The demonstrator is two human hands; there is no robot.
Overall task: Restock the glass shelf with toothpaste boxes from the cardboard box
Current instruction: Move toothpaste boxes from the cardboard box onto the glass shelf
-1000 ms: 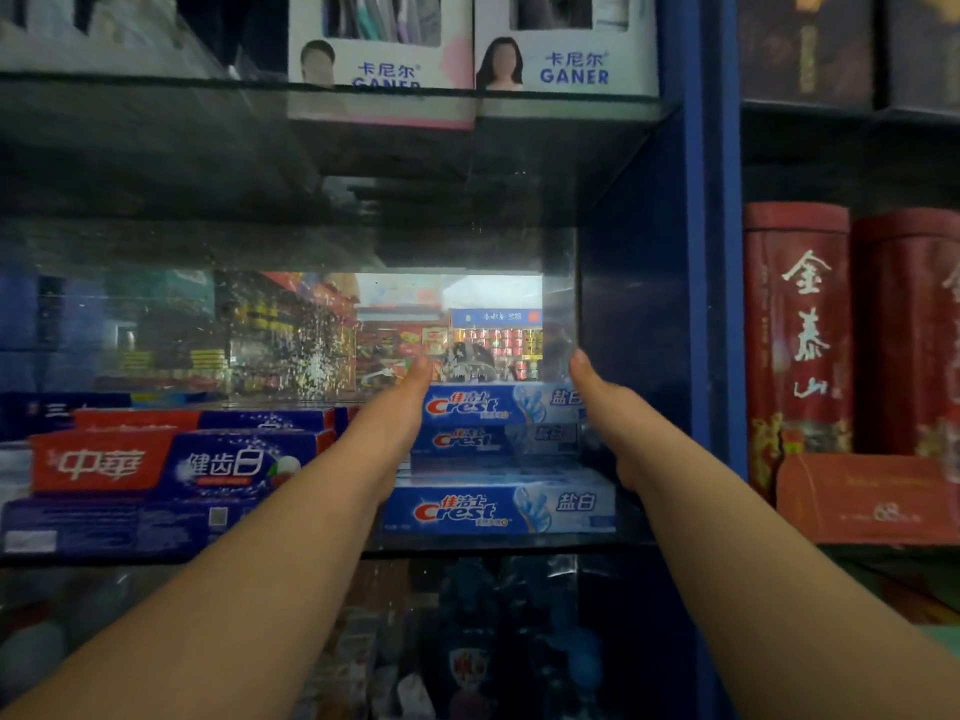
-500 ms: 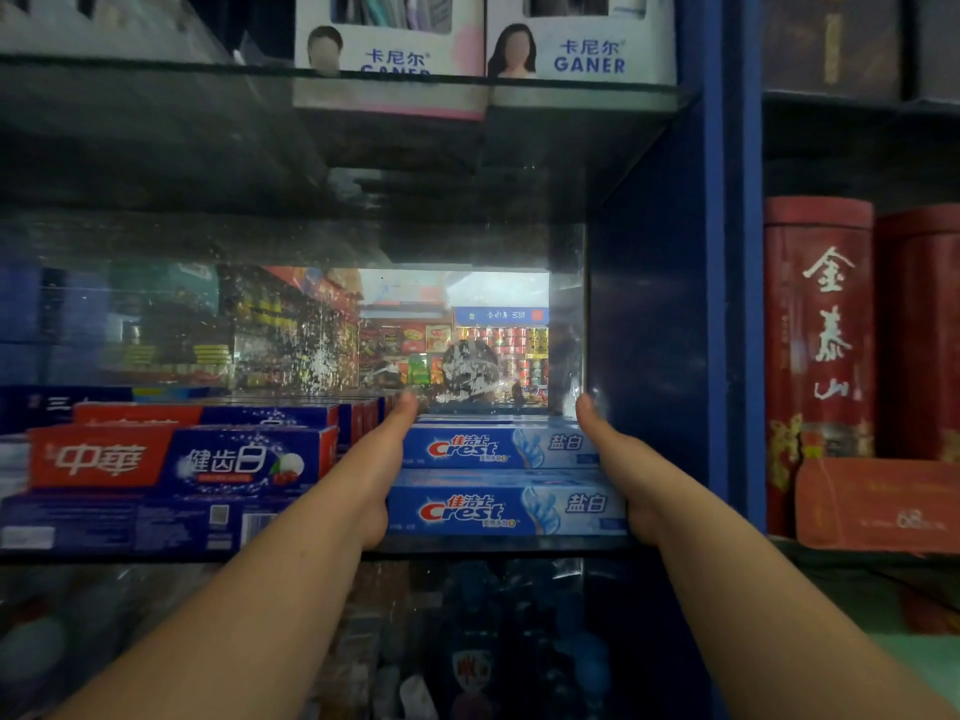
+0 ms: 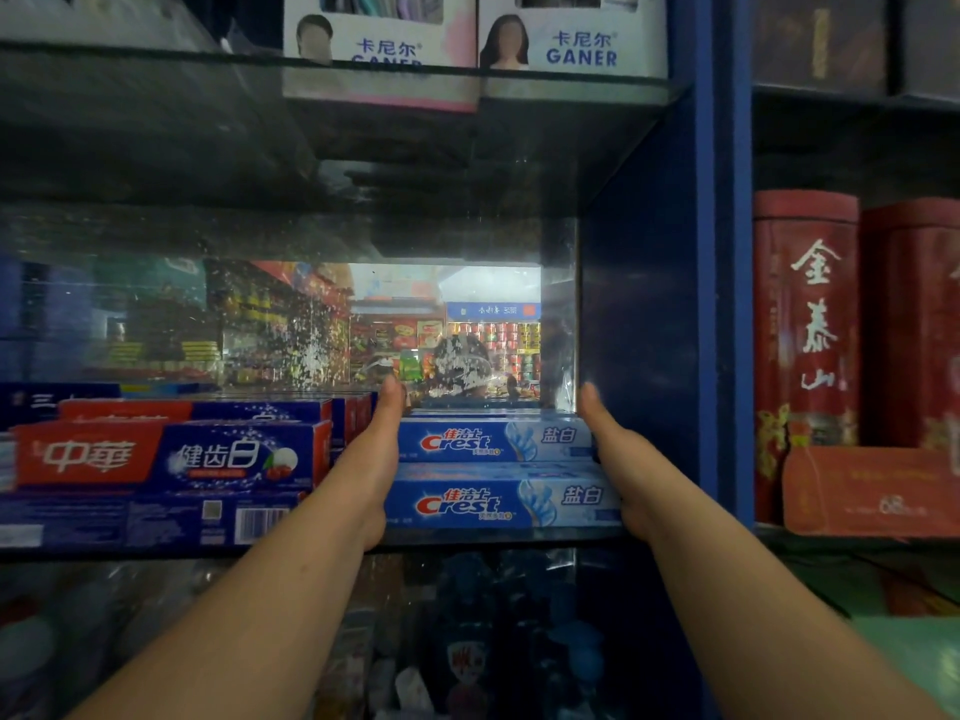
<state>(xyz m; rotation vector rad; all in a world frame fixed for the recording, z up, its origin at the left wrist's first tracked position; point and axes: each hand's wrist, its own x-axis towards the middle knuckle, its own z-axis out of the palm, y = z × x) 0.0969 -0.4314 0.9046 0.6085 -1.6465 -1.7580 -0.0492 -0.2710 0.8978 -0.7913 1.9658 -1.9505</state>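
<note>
Crest toothpaste boxes [image 3: 493,441], two stacked, on glass shelf [image 3: 156,552], between left hand [image 3: 382,459] and right hand [image 3: 618,459].
Judged light, stiff cardboard, glossy and likely slippery, corners crushable; best taken by the short ends. Long axis crosswise, left hand to right hand; printed faces outward. Both hands flat, fingers straight, each pressed against one end of the stack, curled round nothing.

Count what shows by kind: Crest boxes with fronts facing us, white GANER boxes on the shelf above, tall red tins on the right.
Crest boxes, stacked upper and lower: 2
GANER boxes, side by side: 2
Red tins, the second partly cut off: 2
Total: 6
</note>
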